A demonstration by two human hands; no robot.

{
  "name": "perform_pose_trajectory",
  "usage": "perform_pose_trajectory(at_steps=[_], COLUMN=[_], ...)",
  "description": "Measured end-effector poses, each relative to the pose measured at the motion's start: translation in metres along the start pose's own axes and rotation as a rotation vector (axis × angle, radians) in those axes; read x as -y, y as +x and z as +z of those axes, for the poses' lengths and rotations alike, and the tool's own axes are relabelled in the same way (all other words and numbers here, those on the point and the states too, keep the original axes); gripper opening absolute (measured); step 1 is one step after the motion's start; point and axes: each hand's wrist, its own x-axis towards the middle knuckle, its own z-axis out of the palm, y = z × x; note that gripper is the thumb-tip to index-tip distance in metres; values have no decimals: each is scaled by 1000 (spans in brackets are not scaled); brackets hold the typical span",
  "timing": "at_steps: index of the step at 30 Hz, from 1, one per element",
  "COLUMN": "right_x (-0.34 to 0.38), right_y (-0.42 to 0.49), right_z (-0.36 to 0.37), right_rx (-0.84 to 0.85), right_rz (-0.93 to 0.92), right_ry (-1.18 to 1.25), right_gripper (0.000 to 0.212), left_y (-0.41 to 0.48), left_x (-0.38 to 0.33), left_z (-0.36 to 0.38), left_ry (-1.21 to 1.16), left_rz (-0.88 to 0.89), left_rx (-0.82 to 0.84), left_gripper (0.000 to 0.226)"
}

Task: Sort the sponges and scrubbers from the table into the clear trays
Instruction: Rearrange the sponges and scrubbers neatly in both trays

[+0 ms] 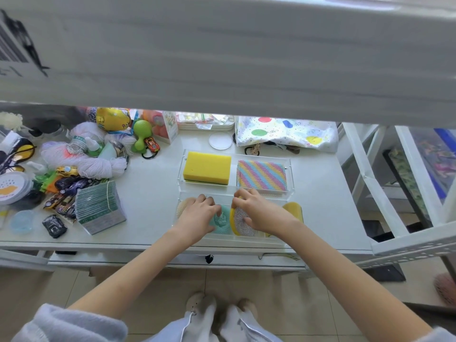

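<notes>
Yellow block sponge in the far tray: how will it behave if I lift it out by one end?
The yellow sponge looks like thick open foam, so probably light and squashy under a pinch. Its blocky, flat-sided shape suggests it won't roll. It nearly fills its clear tray, so it may drag on the walls.

Left hand (197, 213): palm down, fingers spread, arm reaching forward.
Right hand (256, 213): palm down, fingers curled in a grip, forearm extended.

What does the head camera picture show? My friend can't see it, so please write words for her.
Two hands, left hand and right hand, arrange round scrubbers in the near clear tray. The far clear tray holds a yellow sponge and a rainbow-striped cloth.
</notes>
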Motion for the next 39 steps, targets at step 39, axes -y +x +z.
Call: perform_pose_trajectory(at_steps=[39], right_x=[-37], right_y=[-35], right_z=[0], right_rx=[-65], right_rz=[64], right_ry=[246], right_gripper=[61], left_y=[3], left_x=[2], left_z=[4], left_ry=[-83], left_rz=[-42], left_rx=[-21], left_gripper=[38])
